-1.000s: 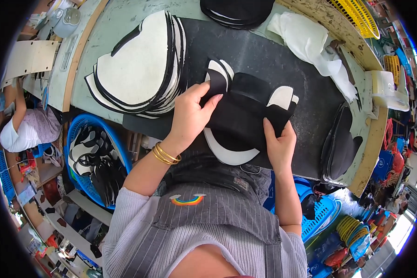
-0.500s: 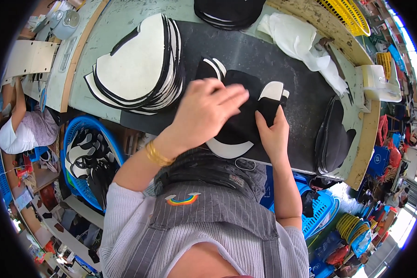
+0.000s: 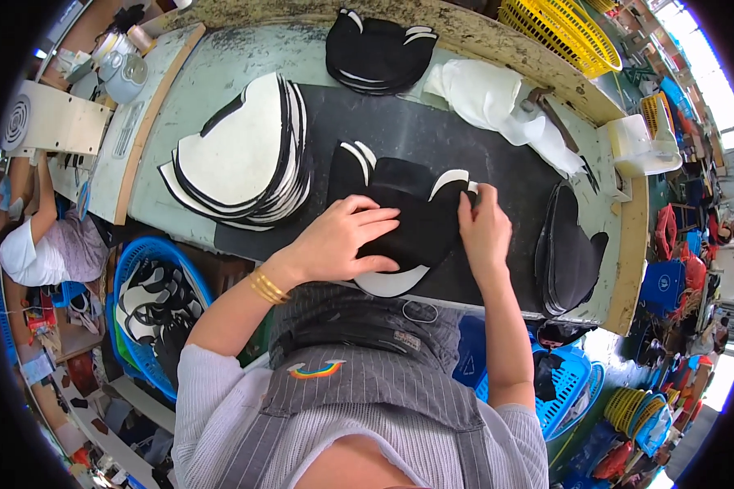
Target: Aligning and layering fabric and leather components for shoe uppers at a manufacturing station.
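Note:
A black cut piece of sheet material [image 3: 420, 216] lies on a dark mat [image 3: 497, 151], with white crescent edges showing at its upper corners and bottom. On its left part my left hand [image 3: 334, 240] rests flat, thumb and fingers spread. My right hand [image 3: 487, 232] pinches its upper right corner, by the white edge; the fingertips are partly hidden. To the left of my hands sits a tall stack of white, black-edged cut pieces [image 3: 232, 155]. A black stack [image 3: 379, 55] lies at the back, and another dark stack [image 3: 575, 253] is at the right.
White crumpled sheeting [image 3: 481, 94] and a tool [image 3: 559, 118] lie at the back right, near a clear plastic bin [image 3: 632, 143]. Blue baskets [image 3: 206, 285] flank me below the table. A yellow basket [image 3: 559, 37] stands behind the ledge. Another person [image 3: 57, 244] works at far left.
My left hand has come down from above the black piece onto its left part. My right hand has shifted to the upper right corner, where less white shows. The view has tilted.

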